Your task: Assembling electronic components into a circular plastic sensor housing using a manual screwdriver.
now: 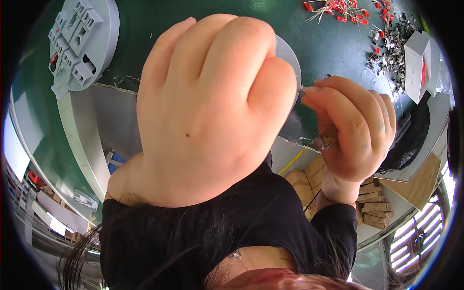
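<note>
- Pinched between thumb and forefinger of the right hand (355, 123), a small pale piece (302, 89) sits well to the left of the white box (414, 65); the hand itself is nearer the person than that box.
- Curled fingers make up the left hand (208, 106), farther left of the white box; its back faces the camera, so I cannot tell whether it grips anything.
- Partly hidden behind the left hand, a light grey disc (291, 55) shows, left of the white box.
- Small metal pieces (394, 58) lie heaped just left of the white box.
- Red parts with wire leads (338, 10) lie beyond them, farther left of the white box.
- Far left of the white box stands a grey round plate bearing blocks (108, 29).
</note>
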{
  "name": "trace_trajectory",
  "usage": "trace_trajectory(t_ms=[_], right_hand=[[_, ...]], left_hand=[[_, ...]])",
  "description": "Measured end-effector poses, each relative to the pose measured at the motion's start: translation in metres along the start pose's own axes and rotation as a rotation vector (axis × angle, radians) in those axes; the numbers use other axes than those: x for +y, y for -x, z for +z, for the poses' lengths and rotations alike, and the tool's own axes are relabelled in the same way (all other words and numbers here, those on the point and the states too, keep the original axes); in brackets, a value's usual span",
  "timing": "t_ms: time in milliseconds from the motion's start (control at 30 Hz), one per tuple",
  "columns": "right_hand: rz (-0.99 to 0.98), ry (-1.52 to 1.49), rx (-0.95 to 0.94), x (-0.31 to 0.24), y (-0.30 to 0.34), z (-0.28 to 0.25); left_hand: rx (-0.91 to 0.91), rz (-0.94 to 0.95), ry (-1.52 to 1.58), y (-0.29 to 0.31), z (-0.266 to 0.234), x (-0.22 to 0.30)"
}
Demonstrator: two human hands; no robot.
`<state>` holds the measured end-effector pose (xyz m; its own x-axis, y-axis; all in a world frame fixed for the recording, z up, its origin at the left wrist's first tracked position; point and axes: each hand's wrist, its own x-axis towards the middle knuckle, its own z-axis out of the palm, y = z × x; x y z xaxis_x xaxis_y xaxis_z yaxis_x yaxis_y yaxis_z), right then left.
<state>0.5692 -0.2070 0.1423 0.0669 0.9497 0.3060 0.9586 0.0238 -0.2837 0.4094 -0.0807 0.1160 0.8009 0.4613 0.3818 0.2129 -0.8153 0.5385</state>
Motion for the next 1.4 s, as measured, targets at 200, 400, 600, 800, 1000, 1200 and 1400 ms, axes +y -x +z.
trace_trajectory(t_ms=[200, 400, 600, 800, 1000, 1200, 1400], right_hand=[[-0.06, 0.064, -0.05, 0.0, -0.008, -0.003], [-0.071, 0.093, -0.098, -0.004, -0.013, -0.01], [-0.057, 0.07, -0.141, 0.0, -0.01, -0.008], [-0.104, 0.05, -0.067, 0.005, -0.011, -0.001], [-0.122, 0.041, -0.047, 0.004, -0.013, 0.001], [-0.121, 0.068, -0.071, 0.0, -0.016, 0.0], [0.028, 0.149, -0.211, -0.023, -0.027, -0.009]], left_hand=[[-0.005, 0.103, -0.003, 0.0, 0.0, -0.007], [0.012, 0.138, 0.015, -0.002, 0.0, -0.012], [0.036, 0.129, 0.045, 0.0, 0.001, -0.013], [0.039, 0.11, 0.044, 0.003, 0.002, -0.014], [0.045, 0.07, 0.045, 0.003, 0.003, -0.011], [0.058, 0.029, 0.048, 0.005, 0.004, -0.01], [0.069, -0.004, 0.07, 0.007, 0.004, -0.009]])
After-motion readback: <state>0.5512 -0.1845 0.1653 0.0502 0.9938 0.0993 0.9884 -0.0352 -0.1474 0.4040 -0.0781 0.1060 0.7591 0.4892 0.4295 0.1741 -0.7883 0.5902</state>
